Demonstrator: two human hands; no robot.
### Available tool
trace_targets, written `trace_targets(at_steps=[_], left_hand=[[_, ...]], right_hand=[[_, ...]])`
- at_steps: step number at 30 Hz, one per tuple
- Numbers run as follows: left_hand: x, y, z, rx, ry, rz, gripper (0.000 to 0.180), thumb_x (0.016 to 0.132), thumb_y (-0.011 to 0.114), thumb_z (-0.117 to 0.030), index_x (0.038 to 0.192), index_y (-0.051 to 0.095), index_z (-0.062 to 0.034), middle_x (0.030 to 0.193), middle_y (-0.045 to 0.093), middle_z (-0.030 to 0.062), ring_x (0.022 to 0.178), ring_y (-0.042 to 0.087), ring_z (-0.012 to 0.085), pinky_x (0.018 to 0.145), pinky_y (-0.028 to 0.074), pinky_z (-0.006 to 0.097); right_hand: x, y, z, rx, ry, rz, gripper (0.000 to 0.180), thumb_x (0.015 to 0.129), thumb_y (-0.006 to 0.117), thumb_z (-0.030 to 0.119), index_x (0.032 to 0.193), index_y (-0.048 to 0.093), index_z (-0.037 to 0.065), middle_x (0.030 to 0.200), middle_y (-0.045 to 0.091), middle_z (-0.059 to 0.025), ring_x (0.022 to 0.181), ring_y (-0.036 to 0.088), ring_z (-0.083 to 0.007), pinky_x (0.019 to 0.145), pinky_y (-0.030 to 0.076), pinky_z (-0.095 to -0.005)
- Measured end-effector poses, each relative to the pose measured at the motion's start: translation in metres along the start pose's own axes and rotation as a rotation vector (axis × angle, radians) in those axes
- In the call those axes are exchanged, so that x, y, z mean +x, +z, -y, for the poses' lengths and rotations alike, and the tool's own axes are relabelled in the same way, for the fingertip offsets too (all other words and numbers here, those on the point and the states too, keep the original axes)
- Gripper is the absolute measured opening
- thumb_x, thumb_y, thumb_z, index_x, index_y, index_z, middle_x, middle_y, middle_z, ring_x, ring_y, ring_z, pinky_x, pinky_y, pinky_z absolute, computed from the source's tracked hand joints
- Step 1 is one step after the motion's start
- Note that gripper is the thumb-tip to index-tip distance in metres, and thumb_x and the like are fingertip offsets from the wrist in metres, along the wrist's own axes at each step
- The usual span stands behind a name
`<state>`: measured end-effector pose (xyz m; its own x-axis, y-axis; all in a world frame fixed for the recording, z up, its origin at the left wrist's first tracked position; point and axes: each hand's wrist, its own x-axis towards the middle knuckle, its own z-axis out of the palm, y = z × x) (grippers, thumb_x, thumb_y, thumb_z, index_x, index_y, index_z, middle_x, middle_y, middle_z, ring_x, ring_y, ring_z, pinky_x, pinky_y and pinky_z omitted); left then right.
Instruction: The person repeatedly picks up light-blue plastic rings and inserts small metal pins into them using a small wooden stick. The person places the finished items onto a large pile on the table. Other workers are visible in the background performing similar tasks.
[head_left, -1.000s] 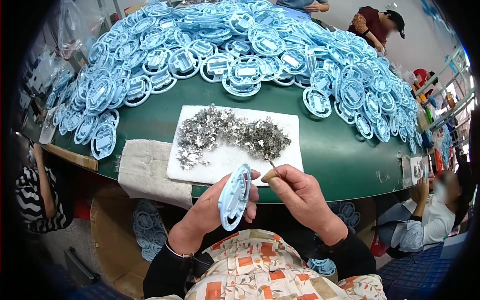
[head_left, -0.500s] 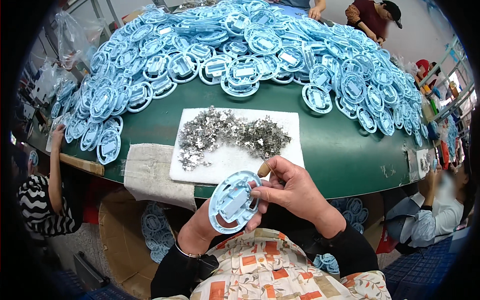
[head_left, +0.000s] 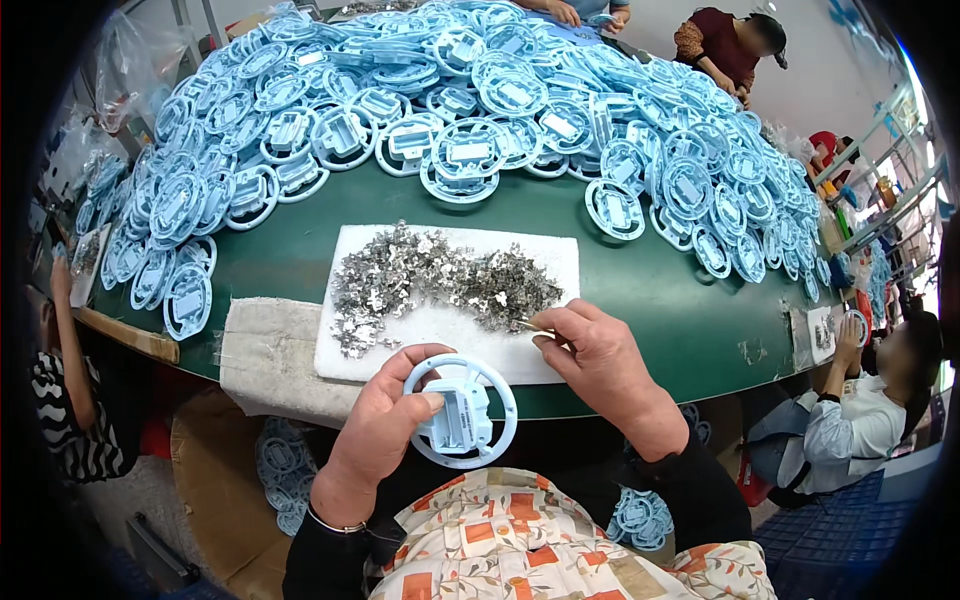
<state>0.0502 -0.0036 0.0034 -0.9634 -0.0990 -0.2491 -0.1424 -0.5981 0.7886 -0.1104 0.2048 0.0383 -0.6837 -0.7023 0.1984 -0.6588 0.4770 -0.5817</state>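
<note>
My left hand (head_left: 382,414) grips the left side of a light-blue plastic wheel-shaped part (head_left: 503,437), thumb on its centre. The part's open rectangular compartment faces up, with a ring around it. To the right, apart from the part, my right hand (head_left: 600,362) is closed in a pinch on a slim hand tool (head_left: 526,325), its tip at the near right edge of a heap of small metal clips (head_left: 500,285). Most of the tool is hidden by my fingers. The clips lie on a white foam sheet (head_left: 450,362) in front of me.
A large heap of similar blue parts (head_left: 470,155) covers the far side of the green table (head_left: 290,255). A grey cloth pad (head_left: 265,350) lies left of the foam. Below the table edge stands a cardboard box (head_left: 215,480) with more parts. Other people work around the table.
The blue part has been turned over and now shows its open compartment. My right hand has left it and moved forward to the clips with the tool. The view has shifted slightly.
</note>
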Motion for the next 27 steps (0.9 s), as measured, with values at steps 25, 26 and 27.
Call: trace_targets(at_steps=[25, 26, 27], left_hand=[[-0.002, 0.011, 0.004, 0.223, -0.131, -0.021, 0.029, 0.103, 0.048, -0.010, 0.128, 0.059, 0.0006, 0.104, 0.071, 0.0041, 0.090, 0.066, 0.0064, 0.081, 0.055, 0.024], [-0.002, 0.011, 0.004, 0.233, -0.124, -0.017, 0.029, 0.104, 0.049, -0.012, 0.127, 0.059, 0.0004, 0.104, 0.071, 0.0040, 0.089, 0.066, 0.0062, 0.080, 0.055, 0.024], [-0.003, 0.012, 0.006, 0.242, -0.117, -0.013, 0.028, 0.105, 0.049, -0.014, 0.127, 0.060, 0.0002, 0.104, 0.071, 0.0039, 0.089, 0.066, 0.0060, 0.080, 0.055, 0.023]], right_hand=[[0.014, 0.021, 0.009, -0.143, -0.077, 0.113, 0.015, 0.087, 0.072, 0.012, 0.102, 0.069, 0.009, 0.089, 0.068, -0.0085, 0.079, 0.071, -0.0291, 0.066, 0.057, -0.0383], [0.015, 0.022, 0.008, -0.093, -0.059, 0.097, 0.016, 0.088, 0.072, 0.012, 0.103, 0.070, 0.010, 0.089, 0.069, -0.0090, 0.077, 0.071, -0.0275, 0.067, 0.057, -0.0372], [0.016, 0.023, 0.007, -0.043, -0.041, 0.081, 0.017, 0.088, 0.072, 0.011, 0.104, 0.070, 0.010, 0.089, 0.069, -0.0096, 0.076, 0.070, -0.0259, 0.067, 0.056, -0.0360]])
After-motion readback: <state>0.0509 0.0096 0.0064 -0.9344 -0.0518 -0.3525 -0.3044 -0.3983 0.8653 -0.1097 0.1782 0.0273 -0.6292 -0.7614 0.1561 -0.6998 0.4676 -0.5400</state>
